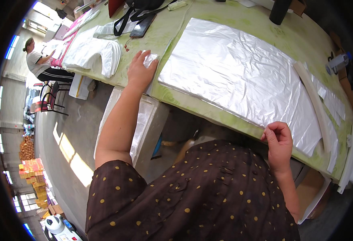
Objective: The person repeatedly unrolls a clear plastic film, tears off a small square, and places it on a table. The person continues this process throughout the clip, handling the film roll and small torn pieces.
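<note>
A broad stack of thin, shiny clear plastic sheets [228, 68] lies wrinkled on the green-topped table. At its near edge, my right hand [280, 142] is closed in a pinch, thumb against forefinger, on the edge of the plastic film. My left hand [141, 72] reaches to the table left of the stack. Between its thumb and fingers is a small crumpled piece of clear plastic [150, 59], partly covered by the hand.
White plastic bags [94, 52] are piled on the left, near a phone [143, 26] and a black bag [144, 5]. A pale strip [313, 106] crosses the stack's right end. Below stands an open box [144, 120]. A person [40, 62] works at the far left.
</note>
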A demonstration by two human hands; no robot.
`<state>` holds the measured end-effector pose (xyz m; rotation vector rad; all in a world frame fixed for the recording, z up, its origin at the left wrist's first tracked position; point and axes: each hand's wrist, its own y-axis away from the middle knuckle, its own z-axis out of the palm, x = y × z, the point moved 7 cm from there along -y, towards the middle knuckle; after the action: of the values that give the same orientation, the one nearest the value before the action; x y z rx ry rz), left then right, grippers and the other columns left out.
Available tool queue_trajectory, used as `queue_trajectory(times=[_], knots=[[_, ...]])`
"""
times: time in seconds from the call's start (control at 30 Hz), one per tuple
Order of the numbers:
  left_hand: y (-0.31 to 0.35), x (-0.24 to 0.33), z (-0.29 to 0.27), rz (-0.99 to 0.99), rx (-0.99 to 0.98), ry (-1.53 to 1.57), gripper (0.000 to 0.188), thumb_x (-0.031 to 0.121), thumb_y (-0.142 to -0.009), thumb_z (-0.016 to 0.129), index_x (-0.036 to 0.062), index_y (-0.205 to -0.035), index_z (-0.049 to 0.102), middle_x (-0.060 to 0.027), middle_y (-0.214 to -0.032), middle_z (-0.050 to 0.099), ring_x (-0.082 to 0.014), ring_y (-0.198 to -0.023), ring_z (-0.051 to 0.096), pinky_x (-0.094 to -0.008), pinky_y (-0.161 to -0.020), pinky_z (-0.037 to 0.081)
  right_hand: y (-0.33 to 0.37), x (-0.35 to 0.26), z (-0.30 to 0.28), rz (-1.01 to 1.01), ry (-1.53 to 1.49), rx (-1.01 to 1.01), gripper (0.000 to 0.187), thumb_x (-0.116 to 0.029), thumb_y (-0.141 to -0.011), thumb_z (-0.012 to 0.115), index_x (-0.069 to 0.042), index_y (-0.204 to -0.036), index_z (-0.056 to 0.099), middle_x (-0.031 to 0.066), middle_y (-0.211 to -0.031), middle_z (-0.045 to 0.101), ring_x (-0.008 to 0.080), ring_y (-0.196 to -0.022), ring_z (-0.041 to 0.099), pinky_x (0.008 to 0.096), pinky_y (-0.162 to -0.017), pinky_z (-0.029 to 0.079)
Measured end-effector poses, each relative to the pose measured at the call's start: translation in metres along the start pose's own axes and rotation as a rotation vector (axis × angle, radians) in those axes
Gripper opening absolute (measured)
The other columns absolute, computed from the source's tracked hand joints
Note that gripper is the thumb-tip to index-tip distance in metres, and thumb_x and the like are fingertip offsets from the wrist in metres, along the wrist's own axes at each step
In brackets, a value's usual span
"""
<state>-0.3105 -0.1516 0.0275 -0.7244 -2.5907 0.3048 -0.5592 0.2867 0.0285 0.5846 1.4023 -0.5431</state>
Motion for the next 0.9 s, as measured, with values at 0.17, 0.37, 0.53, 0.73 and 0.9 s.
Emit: queue_trajectory(times=[0.17, 0.37, 0.53, 0.73, 0.9], knots=[[-0.015, -0.007, 0.017, 0.008, 0.009, 0.076, 0.068, 0.046, -0.09, 0.07, 0.0134, -0.147, 0.052, -0.0185, -0.152, 0.049, -0.0357, -0.142, 0.045, -0.045, -0.117, 0.036, -0.003, -0.02, -0.041, -0.209, 0.073, 0.137, 0.012, 0.001, -0.097, 0.062, -0.003, -0.108, 0.06, 0.0036, -0.104, 0.061, 0.0113, -0.092, 0.058, 0.0257, -0.086, 0.048], [-0.007, 0.013, -0.016, 0.158, 0.258, -0.092, 0.069, 0.045, -0.091, 0.072, 0.0189, -0.15, 0.05, -0.0215, -0.16, 0.038, -0.0443, -0.147, 0.034, -0.0537, -0.121, 0.027, -0.016, -0.085, -0.16, -0.577, 1.318, 0.549, 0.044, -0.005, -0.085, 0.07, -0.008, -0.128, 0.062, 0.0158, -0.121, 0.064, 0.0329, -0.114, 0.059, 0.0415, -0.105, 0.044], [0.011, 0.115, 0.019, 0.351, -0.077, 0.4, 0.057, 0.023, -0.094, 0.071, 0.011, -0.146, 0.053, -0.0201, -0.154, 0.046, -0.04, -0.148, 0.035, -0.0483, -0.123, 0.024, -0.022, -0.058, -0.246, 0.074, 1.398, 0.331, 0.058, -0.016, -0.087, 0.068, -0.016, -0.144, 0.055, 0.0189, -0.123, 0.061, 0.0368, -0.111, 0.06, 0.0434, -0.1, 0.049], [0.097, 0.298, 0.028, 0.535, -0.436, 0.74, 0.058, 0.017, -0.091, 0.074, 0.0091, -0.144, 0.054, -0.0214, -0.156, 0.042, -0.0383, -0.147, 0.036, -0.046, -0.121, 0.029, 0.016, -0.062, -0.156, 0.146, 0.984, 0.112, 0.074, -0.024, -0.081, 0.077, -0.004, -0.146, 0.048, 0.0194, -0.12, 0.057, 0.0359, -0.111, 0.061, 0.0427, -0.095, 0.051], [0.16, 0.41, 0.066, 0.872, -0.654, 0.738, 0.06, 0.026, -0.092, 0.073, 0.0151, -0.148, 0.053, -0.0228, -0.163, 0.029, -0.0431, -0.15, 0.029, -0.0497, -0.12, 0.031, 0.025, -0.027, -0.09, 0.045, 0.652, 0.112, 0.078, -0.026, -0.085, 0.079, -0.001, -0.149, 0.04, 0.0244, -0.131, 0.051, 0.0358, -0.113, 0.061, 0.0409, -0.095, 0.054]])
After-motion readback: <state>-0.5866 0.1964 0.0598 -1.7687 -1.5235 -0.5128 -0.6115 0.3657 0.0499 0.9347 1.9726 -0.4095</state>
